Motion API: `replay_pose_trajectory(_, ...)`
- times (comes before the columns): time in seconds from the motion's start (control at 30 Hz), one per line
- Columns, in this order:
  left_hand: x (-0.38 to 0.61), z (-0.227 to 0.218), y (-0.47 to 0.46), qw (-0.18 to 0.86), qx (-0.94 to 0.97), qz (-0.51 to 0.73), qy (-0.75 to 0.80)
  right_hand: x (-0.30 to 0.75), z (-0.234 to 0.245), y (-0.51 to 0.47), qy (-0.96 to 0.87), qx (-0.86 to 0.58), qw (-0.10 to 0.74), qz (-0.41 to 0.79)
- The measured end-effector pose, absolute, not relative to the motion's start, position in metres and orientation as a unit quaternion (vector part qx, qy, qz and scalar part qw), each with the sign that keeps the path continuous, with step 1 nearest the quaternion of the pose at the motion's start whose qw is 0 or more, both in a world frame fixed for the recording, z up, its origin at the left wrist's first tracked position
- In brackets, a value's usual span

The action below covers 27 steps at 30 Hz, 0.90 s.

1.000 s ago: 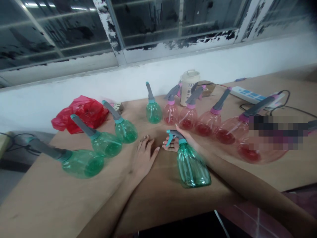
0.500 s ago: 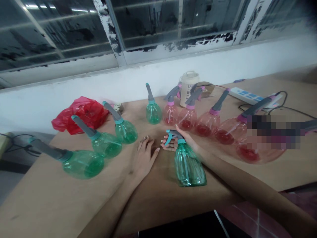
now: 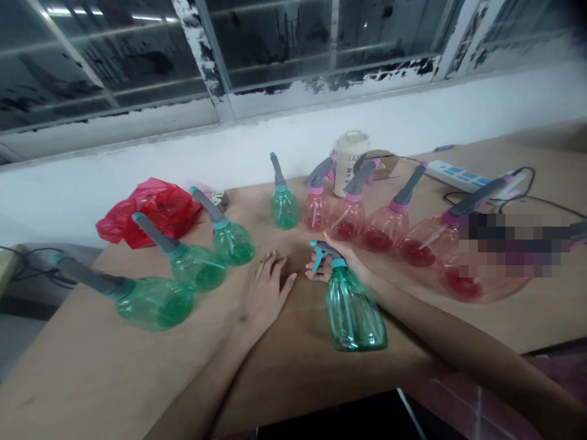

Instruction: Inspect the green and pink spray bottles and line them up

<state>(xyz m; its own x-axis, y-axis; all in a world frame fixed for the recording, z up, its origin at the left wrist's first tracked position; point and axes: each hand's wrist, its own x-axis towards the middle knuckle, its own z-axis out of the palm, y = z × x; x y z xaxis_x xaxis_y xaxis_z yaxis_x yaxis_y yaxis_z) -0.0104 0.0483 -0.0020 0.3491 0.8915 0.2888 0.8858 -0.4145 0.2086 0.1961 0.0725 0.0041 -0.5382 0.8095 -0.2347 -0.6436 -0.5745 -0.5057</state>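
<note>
Green spray bottle (image 3: 355,311) stands upright on the table (image 3: 92,366), body below the grip; right hand (image 3: 343,258) clenched round its trigger head; left hand (image 3: 268,293) lies flat and released just left of the grip; any lift calls for a firm neck hold.

Translucent, glossy green plastic forms the spray bottle (image 3: 355,311) at 6 o'clock on the matt, smooth, wood-brown tabletop (image 3: 92,379). Its trigger head (image 3: 321,249) is opaque grey and teal plastic. At 1 o'clock, the pink bottles (image 3: 387,227) show the same clear sheen. A crinkled, shiny red plastic bag (image 3: 149,208) lies at 10 o'clock. Behind, the window frame (image 3: 202,55) wears rough, flaking white paint.
</note>
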Motion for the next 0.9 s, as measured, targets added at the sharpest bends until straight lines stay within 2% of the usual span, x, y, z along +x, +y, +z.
replay_pose_trajectory(0.9,-0.0113,-0.0035,0.0479,-0.025,0.829,0.159,0.535,0.1968,0.0002,0.0779,-0.150,-0.221,0.405,0.875)
